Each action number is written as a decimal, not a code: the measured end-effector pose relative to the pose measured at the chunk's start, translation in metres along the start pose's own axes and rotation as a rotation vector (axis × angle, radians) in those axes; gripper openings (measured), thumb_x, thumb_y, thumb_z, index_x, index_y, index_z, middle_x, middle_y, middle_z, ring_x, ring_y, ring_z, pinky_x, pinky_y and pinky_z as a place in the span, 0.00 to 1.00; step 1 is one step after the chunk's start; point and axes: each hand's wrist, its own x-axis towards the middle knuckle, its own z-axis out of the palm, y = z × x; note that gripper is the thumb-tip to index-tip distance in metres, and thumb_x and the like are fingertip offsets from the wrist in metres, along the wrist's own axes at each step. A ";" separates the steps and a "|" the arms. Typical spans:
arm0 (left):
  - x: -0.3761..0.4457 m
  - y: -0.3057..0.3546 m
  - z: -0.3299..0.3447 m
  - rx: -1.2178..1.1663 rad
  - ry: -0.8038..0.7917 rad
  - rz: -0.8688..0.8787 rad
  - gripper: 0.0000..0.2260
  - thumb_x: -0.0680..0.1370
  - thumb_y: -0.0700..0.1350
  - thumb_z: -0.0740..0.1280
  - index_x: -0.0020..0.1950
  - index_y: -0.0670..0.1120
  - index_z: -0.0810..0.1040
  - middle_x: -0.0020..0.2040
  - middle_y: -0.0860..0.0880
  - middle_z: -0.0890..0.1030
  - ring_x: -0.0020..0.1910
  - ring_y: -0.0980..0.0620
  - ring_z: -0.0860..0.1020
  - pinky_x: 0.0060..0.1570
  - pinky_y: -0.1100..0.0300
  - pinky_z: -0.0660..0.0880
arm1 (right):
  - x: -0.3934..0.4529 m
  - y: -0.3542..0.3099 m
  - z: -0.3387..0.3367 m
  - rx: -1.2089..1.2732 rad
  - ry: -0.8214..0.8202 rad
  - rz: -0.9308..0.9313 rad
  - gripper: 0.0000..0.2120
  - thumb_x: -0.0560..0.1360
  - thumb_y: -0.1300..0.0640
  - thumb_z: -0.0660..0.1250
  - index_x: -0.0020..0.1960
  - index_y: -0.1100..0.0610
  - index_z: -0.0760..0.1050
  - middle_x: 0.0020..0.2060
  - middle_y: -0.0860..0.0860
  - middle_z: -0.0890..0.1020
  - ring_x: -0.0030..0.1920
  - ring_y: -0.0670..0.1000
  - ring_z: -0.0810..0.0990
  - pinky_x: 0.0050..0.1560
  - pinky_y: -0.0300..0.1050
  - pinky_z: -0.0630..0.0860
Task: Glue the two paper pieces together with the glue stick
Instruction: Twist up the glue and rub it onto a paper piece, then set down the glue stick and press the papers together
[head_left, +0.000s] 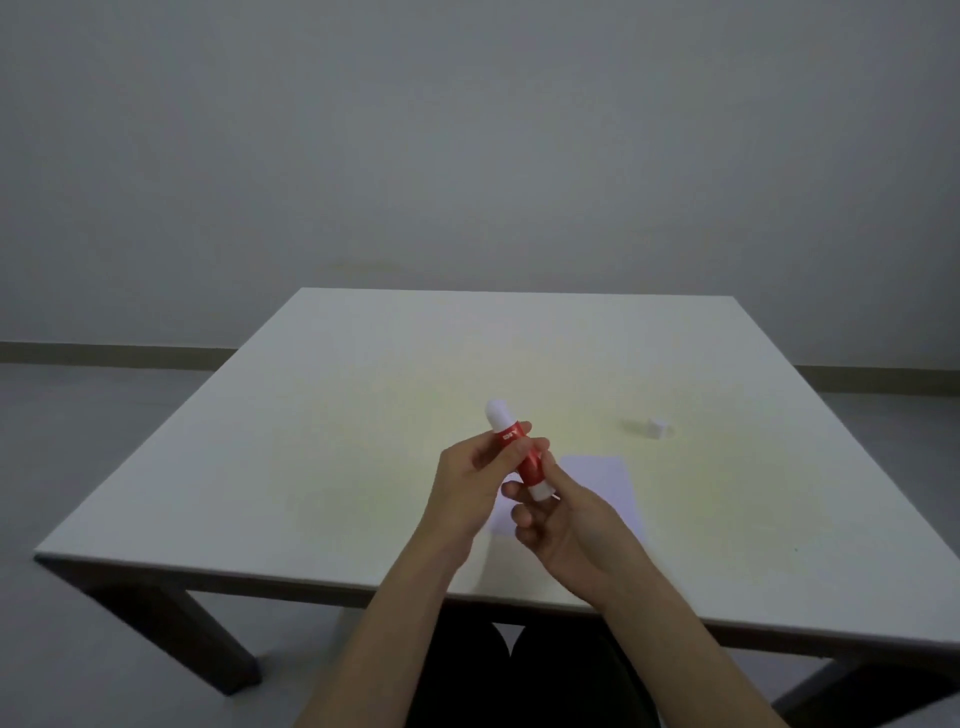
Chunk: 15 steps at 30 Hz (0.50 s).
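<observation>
A red glue stick (521, 453) with white ends is held tilted above the table, its upper white end pointing away from me. My left hand (475, 480) grips the red barrel near the top. My right hand (558, 522) pinches the white lower end with its fingertips. A pale sheet of paper (602, 480) lies flat on the table right behind and under my hands, partly hidden by them. I cannot tell whether it is one sheet or two stacked.
A small white cap-like piece (658, 427) lies on the white table (291, 441) to the far right of my hands. The table's near edge runs just below my wrists. Grey wall and floor lie beyond.
</observation>
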 end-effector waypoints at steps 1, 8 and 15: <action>0.000 0.002 -0.001 0.004 0.015 0.003 0.06 0.75 0.46 0.68 0.48 0.51 0.84 0.48 0.52 0.87 0.54 0.54 0.82 0.59 0.60 0.72 | -0.001 0.000 0.000 -0.091 0.028 -0.022 0.16 0.77 0.46 0.61 0.52 0.57 0.80 0.37 0.54 0.84 0.27 0.48 0.75 0.31 0.39 0.73; 0.056 0.022 -0.040 0.381 0.322 0.163 0.12 0.72 0.48 0.68 0.31 0.43 0.80 0.30 0.49 0.83 0.32 0.65 0.77 0.32 0.68 0.68 | -0.016 -0.008 -0.018 -0.331 0.263 -0.189 0.10 0.78 0.54 0.61 0.56 0.58 0.75 0.46 0.56 0.82 0.27 0.50 0.77 0.31 0.41 0.67; 0.102 0.006 -0.054 0.562 0.387 0.065 0.09 0.73 0.41 0.66 0.36 0.37 0.78 0.31 0.45 0.81 0.27 0.57 0.73 0.29 0.64 0.65 | -0.026 -0.005 -0.036 -0.629 0.312 -0.272 0.07 0.77 0.60 0.63 0.50 0.53 0.78 0.42 0.51 0.82 0.26 0.45 0.77 0.32 0.40 0.70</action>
